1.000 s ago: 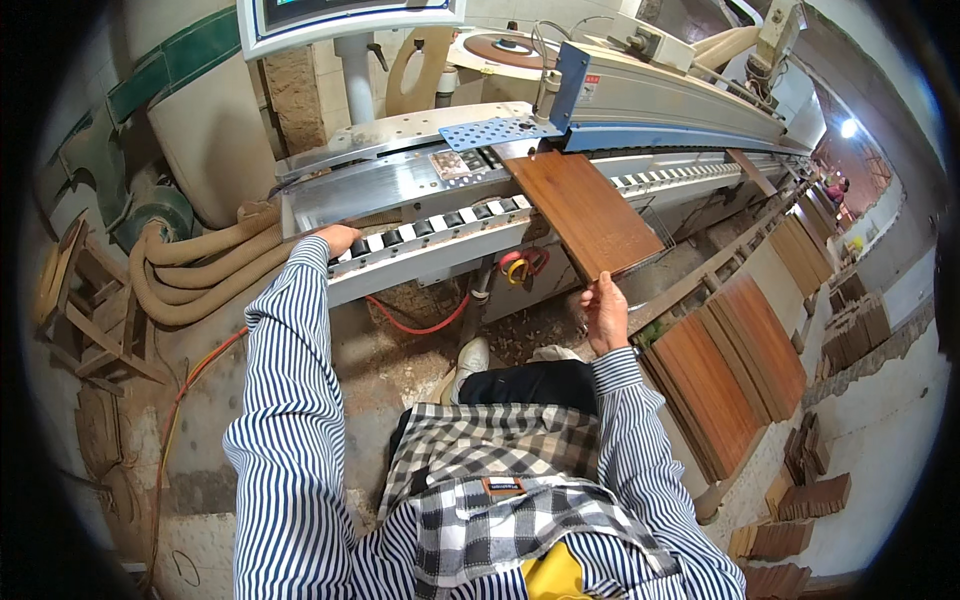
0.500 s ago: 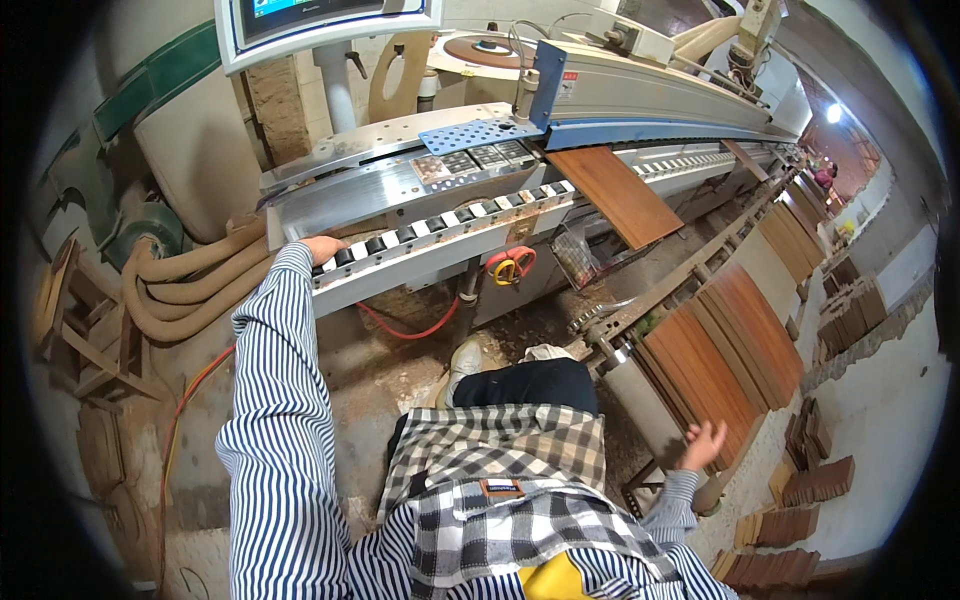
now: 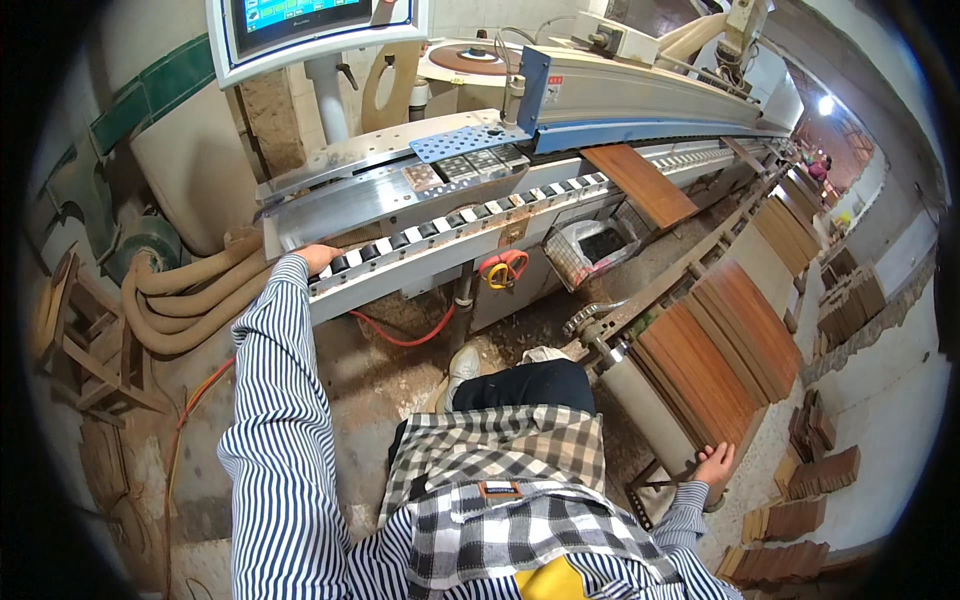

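Note:
My left hand (image 3: pixel 318 258) rests on the near left end of a long roller rail (image 3: pixel 430 237) with black and white rollers, its fingers laid over the edge and partly hidden. At the lower right my right hand (image 3: pixel 713 465) is at the near corner of a stack of reddish-brown wood boards (image 3: pixel 690 365), fingers loosely bent and apart, fingertips by the boards' edge. A single wood board (image 3: pixel 640 185) lies across the rail farther along the machine, beside the blue-edged press beam (image 3: pixel 640 133).
A control screen (image 3: pixel 315 22) stands at the upper left. Orange-handled scissors (image 3: pixel 503 269) hang on the machine's front, near a plastic-lined crate (image 3: pixel 590 248). Ribbed hoses (image 3: pixel 195 300) lie at left. A conveyor roller (image 3: pixel 650 415) fronts the boards; more board stacks (image 3: pixel 785 510) stand along the right wall.
The single board has slid away along the rail, uncovering more of the crate. My right hand has moved down and come to the near edge of the board stack. My left hand stays on the rail.

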Motion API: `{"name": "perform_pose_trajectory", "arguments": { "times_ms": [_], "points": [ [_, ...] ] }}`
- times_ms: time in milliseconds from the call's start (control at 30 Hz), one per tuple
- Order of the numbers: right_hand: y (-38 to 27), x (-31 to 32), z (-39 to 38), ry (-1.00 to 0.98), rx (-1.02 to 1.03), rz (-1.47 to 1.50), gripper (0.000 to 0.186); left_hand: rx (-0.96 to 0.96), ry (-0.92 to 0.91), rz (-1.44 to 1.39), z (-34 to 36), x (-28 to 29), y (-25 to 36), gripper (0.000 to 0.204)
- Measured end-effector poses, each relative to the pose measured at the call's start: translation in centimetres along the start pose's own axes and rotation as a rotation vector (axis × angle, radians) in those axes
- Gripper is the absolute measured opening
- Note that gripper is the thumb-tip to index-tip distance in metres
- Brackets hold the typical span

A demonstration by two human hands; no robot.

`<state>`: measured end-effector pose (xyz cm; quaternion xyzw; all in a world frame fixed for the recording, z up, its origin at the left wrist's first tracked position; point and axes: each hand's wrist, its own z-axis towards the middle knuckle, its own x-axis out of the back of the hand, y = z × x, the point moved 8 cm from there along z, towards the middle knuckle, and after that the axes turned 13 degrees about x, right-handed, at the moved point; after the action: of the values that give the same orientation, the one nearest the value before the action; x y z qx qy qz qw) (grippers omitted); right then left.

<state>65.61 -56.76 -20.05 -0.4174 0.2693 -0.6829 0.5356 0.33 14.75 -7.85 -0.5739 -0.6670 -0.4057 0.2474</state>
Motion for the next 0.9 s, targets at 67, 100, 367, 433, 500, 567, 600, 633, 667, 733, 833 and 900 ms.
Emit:
{"name": "perform_pose_trajectory", "arguments": {
  "times_ms": [67, 100, 367, 433, 500, 567, 600, 633, 667, 733, 833, 900],
  "points": [
    [2.3, 0.9, -0.1, 0.206, -0.162, 0.256, 0.037, -0.024, 0.007, 0.027, -1.2, 0.2, 0.5, 0.044],
    [-0.2, -0.9, -1.3, 0.272, -0.273, 0.276, 0.043, 0.024, 0.015, -0.021, -1.8, 0.6, -0.2, 0.044],
    [5.0, 3.3, 1.4, 0.111, 0.083, 0.012, 0.027, 0.006, -0.009, 0.063, -0.4, -0.3, 0.4, 0.041],
    [4.4, 0.8, -1.0, 0.136, -0.036, 0.165, 0.009, 0.038, -0.016, 0.067, -2.4, 0.3, 0.8, 0.041],
    [0.5, -2.9, -4.3, 0.125, -0.335, 0.529, 0.012, 0.068, -0.003, 0.085, -4.5, 0.9, 1.3, 0.040],
    [-3.6, -4.4, -7.3, 0.048, -0.560, 0.741, 0.011, -0.002, 0.043, -0.075, -1.5, 0.7, -0.1, 0.045],
    [-6.4, -5.8, -9.6, 0.053, -0.756, 0.866, 0.010, -0.020, 0.044, -0.080, -0.7, 0.5, -0.5, 0.045],
    [-8.7, -6.7, -11.1, -0.069, -0.808, 0.887, 0.011, -0.015, 0.040, -0.069, -1.2, 0.6, 0.3, 0.044],
    [-10.3, -7.8, -12.3, -0.194, -0.860, 0.909, 0.013, -0.003, 0.035, -0.070, -1.6, 0.7, 0.7, 0.043],
    [-11.9, -10.1, -13.8, -0.352, -0.903, 0.871, 0.020, 0.029, 0.023, -0.071, -2.0, 0.7, 0.9, 0.041],
    [-17.2, -12.8, -13.2, -0.448, -0.710, 0.890, 0.023, -0.070, 0.093, 0.182, -0.8, 0.4, 0.3, 0.040],
    [-18.3, -12.6, -12.8, -0.398, -0.708, 1.002, 0.024, -0.022, 0.065, 0.102, 0.5, 0.1, -0.2, 0.041]
  ]
}}
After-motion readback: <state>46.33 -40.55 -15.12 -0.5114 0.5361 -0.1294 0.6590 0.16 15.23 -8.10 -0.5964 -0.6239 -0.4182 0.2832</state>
